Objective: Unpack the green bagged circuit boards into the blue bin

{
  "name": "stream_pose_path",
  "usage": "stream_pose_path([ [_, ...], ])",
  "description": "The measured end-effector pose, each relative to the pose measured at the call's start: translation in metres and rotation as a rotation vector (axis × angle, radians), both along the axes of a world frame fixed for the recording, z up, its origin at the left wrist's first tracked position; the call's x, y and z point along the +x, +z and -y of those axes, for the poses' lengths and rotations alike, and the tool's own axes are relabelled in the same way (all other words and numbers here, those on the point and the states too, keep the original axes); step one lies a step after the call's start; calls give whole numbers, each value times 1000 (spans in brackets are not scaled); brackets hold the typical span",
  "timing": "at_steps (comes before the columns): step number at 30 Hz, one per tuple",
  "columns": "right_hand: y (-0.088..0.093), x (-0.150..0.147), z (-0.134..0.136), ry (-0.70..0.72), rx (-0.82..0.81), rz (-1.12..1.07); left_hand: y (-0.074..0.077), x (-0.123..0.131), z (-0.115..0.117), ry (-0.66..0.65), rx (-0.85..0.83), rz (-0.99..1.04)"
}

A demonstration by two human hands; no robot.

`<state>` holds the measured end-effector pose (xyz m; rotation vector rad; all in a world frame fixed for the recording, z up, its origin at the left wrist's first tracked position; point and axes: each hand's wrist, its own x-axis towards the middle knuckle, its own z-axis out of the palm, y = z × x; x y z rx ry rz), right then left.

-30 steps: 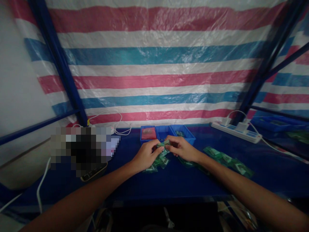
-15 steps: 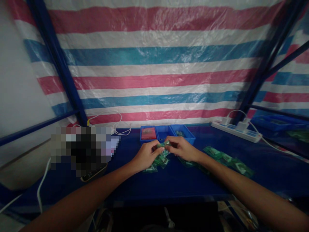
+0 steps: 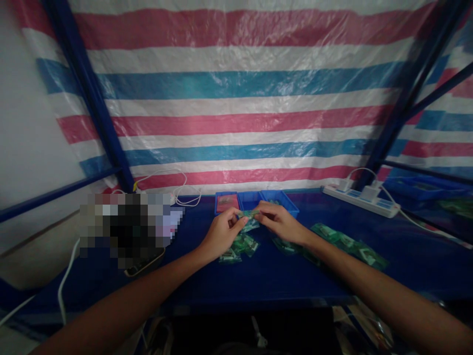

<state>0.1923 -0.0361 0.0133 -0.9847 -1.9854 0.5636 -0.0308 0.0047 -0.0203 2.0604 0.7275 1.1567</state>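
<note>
Between my two hands a small green plastic packet is held up over the table. My left hand pinches its left edge between thumb and fingers. On the other edge, the fingers of my right hand are closed. What lies inside the packet is too small to make out. Just below, a pile of similar green packets rests on the blue table. A blue three-part tray stands behind my hands, with a red packet in its left compartment and small items in the right one.
More green packets lie in a row at the right, partly under my right forearm. A white power strip with plugs sits at the back right. On the left are a phone-like device, a blurred-out area and white cables.
Both hands have shifted slightly, and the packet between them is now spread flatter and hangs lower in front of the tray. More of the pile beneath shows.
</note>
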Motion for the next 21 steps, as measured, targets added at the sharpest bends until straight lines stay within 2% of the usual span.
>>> stream_pose_path([
  [2,0,1,-1,-23,-6,-28,1,-2,-1,18,-28,4],
  [6,-1,1,-1,-11,-162,-122,5,-1,0,-38,-123,71],
  [11,5,0,2,54,-168,-215,4,3,0,-125,-143,117],
  [15,5,-1,-1,42,-190,-272,-1,4,-2,-102,-134,125],
  [21,-2,-3,-5,144,-209,-351,-5,5,-5,-111,-133,122],
])
